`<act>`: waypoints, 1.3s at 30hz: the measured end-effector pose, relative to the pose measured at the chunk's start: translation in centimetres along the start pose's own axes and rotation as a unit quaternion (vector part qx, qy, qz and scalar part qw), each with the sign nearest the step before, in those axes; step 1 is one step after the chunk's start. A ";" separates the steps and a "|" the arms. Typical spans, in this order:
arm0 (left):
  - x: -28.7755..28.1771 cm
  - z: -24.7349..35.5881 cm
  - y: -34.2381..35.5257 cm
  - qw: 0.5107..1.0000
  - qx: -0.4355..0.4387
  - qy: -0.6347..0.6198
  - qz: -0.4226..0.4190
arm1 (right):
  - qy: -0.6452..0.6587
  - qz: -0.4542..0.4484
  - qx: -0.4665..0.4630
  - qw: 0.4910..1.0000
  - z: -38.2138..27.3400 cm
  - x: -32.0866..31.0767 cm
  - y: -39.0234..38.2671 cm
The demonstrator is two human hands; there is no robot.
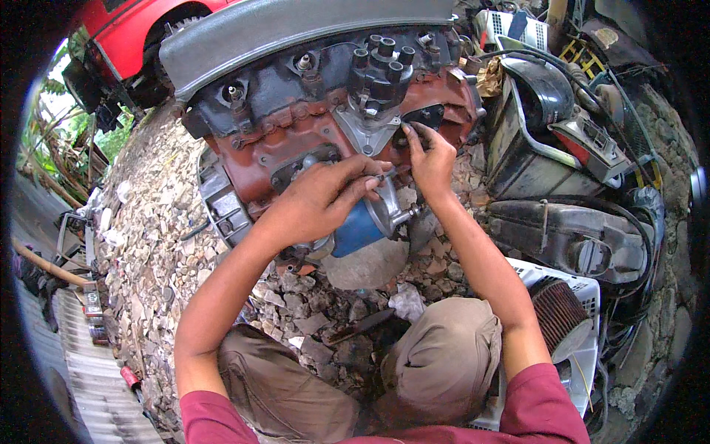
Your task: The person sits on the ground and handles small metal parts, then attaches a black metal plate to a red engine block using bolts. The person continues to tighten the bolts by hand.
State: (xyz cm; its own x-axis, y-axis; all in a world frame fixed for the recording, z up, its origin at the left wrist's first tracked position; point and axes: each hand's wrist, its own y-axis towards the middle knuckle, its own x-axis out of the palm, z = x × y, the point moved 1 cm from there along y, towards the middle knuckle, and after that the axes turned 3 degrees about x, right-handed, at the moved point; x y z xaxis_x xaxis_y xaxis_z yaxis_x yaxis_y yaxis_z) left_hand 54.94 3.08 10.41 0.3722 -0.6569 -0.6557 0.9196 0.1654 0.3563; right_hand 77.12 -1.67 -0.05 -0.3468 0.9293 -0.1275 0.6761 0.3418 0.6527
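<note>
A reddish-brown engine block [249,160] with a grey valve cover [310,35] stands in front of me. My left hand [325,194] is above a blue oil filter [356,228], its thumb and fingers closed together around something too small to make out. On the engine's near side, my right hand [432,159] pinches thumb and forefinger beside a silver triangular bracket [367,133]; what they grip is hidden. Above that bracket sits a black distributor cap [382,65] with several upright towers. Spark plugs [304,64] stick out along the dark cylinder head [277,89].
Rubble [159,222] covers the ground, with a stone [366,265] below the filter. To the right are a crate of parts [510,152], a black fuel-tank-like part [573,237] and a white basket [588,292] with a round pleated filter [560,314]. A red vehicle [118,33] is at far left.
</note>
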 end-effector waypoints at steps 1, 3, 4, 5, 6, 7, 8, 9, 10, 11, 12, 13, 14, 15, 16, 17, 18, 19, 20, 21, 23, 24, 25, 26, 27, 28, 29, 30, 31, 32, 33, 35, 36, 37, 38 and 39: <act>0.0 -0.2 0.0 1.000 0.005 0.002 0.001 | 0.004 -0.002 0.008 1.000 -0.2 0.0 0.1; 0.0 -0.2 -0.1 1.000 0.008 0.009 0.001 | 0.013 -0.006 0.026 1.000 -0.8 0.0 0.0; -0.1 -0.1 -0.1 1.000 0.005 0.013 0.000 | 0.039 -0.007 0.044 0.998 -1.2 0.1 -0.1; -0.2 0.0 -0.2 1.000 0.001 0.018 -0.001 | 0.066 -0.007 0.063 0.996 -1.6 0.2 -0.2; -0.2 0.1 -0.1 1.000 0.001 0.016 -0.002 | 0.090 -0.006 0.081 0.993 -1.8 0.1 -0.2; -0.2 0.3 0.0 1.000 0.000 0.014 -0.004 | 0.092 -0.007 0.076 0.993 -1.3 0.1 -0.1; -0.1 0.3 0.1 1.000 -0.001 0.012 -0.005 | 0.093 -0.009 0.070 0.993 -0.3 0.3 0.1; -0.1 0.2 0.1 1.000 -0.001 0.013 -0.004 | 0.095 -0.011 0.066 0.993 0.1 0.5 0.1; -0.1 0.0 0.1 1.000 -0.002 0.014 -0.003 | 0.084 -0.008 0.043 0.995 0.4 0.6 -0.1; -0.1 -0.1 0.0 1.000 -0.002 0.014 -0.002 | 0.073 -0.005 0.020 0.997 0.8 0.6 -0.3; -0.1 -0.1 0.0 1.000 0.001 0.018 -0.001 | 0.063 -0.002 -0.004 0.998 0.8 0.7 -0.4; -0.2 0.0 0.0 1.000 0.005 0.022 -0.001 | 0.057 0.001 -0.006 0.998 0.9 0.7 -0.4; -0.2 0.1 0.0 1.000 0.009 0.026 -0.001 | 0.051 0.003 -0.009 0.999 0.9 0.7 -0.5; -0.3 0.1 0.0 1.000 0.006 0.023 -0.001 | 0.046 0.004 -0.011 0.999 0.6 0.8 -0.5; -0.3 0.1 -0.1 1.000 0.003 0.021 0.000 | 0.035 -0.002 -0.003 0.999 0.4 0.7 -0.4; -0.3 0.1 -0.2 1.000 0.000 0.019 0.000 | 0.023 -0.008 0.006 1.000 0.1 0.5 -0.3; -0.1 0.1 -0.1 1.000 -0.001 0.013 0.002 | 0.010 -0.014 0.015 1.000 0.0 0.2 -0.2; 0.0 0.1 0.0 1.000 -0.002 0.007 0.003 | 0.004 -0.016 0.015 1.000 0.2 0.1 -0.2; 0.1 0.1 0.1 1.000 -0.004 0.000 0.005 | -0.002 -0.018 0.016 1.000 0.4 -0.1 -0.1; 0.0 0.1 0.0 1.000 -0.005 0.007 0.003 | -0.004 -0.021 0.017 1.000 -0.2 0.0 0.0; -0.2 0.2 -0.1 1.000 -0.009 0.021 -0.002 | 0.061 -0.018 0.065 0.996 -1.2 0.2 -0.1; -0.2 0.3 -0.1 1.000 -0.008 0.021 -0.002 | 0.092 -0.016 0.090 0.992 -1.8 0.2 -0.1; -0.2 0.4 -0.1 1.000 -0.008 0.021 -0.002 | 0.092 -0.017 0.090 0.991 -1.7 0.2 -0.1; -0.3 0.4 -0.1 1.000 -0.008 0.021 -0.002 | 0.093 -0.018 0.091 0.991 -1.7 0.3 -0.2; -0.2 0.3 -0.1 1.000 -0.003 0.020 -0.002 | 0.092 -0.018 0.091 0.991 -1.5 0.3 -0.2; -0.2 0.3 0.0 1.000 0.001 0.020 -0.003 | 0.091 -0.020 0.084 0.992 -1.2 0.3 -0.2; -0.1 0.1 0.0 1.000 0.005 0.020 -0.004 | 0.089 -0.022 0.078 0.993 -0.8 0.3 -0.4; -0.2 0.1 0.0 1.000 0.004 0.021 -0.004 | 0.088 -0.023 0.071 0.993 -0.2 0.4 -0.4; -0.1 0.1 0.1 1.000 0.004 0.022 -0.005 | 0.076 -0.014 0.056 0.995 0.4 0.5 -0.4; -0.1 0.1 0.2 1.000 0.004 0.023 -0.005 | 0.064 -0.004 0.041 0.997 0.9 0.6 -0.3; -0.1 0.0 0.0 1.000 0.004 0.021 -0.003 | 0.055 0.003 0.027 0.998 0.5 0.8 -0.3; -0.1 0.0 -0.1 1.000 0.004 0.016 0.002 | 0.077 -0.017 0.080 0.994 -0.2 0.8 -0.4; -0.1 0.0 -0.1 1.000 0.004 0.012 0.002 | 0.086 -0.026 0.106 0.990 -0.7 0.6 -0.4; 0.0 0.2 0.0 1.000 0.005 0.008 0.002 | 0.062 -0.032 0.106 0.992 -0.2 0.5 -0.2; 0.0 0.2 0.1 1.000 0.005 0.004 0.002 | 0.038 -0.039 0.106 0.993 0.5 0.3 0.0; 0.0 0.2 0.1 1.000 0.005 0.014 0.001 | 0.017 -0.045 0.106 0.993 0.2 0.3 0.3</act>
State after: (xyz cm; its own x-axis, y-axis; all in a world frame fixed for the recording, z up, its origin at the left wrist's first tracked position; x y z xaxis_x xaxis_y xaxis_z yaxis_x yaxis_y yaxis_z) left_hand 54.95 2.99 10.58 0.3782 -0.6359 -0.6728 0.9174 0.1602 0.3643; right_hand 77.38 -1.21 -0.03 -0.4314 0.8896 -0.1500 0.7619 0.4483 0.4675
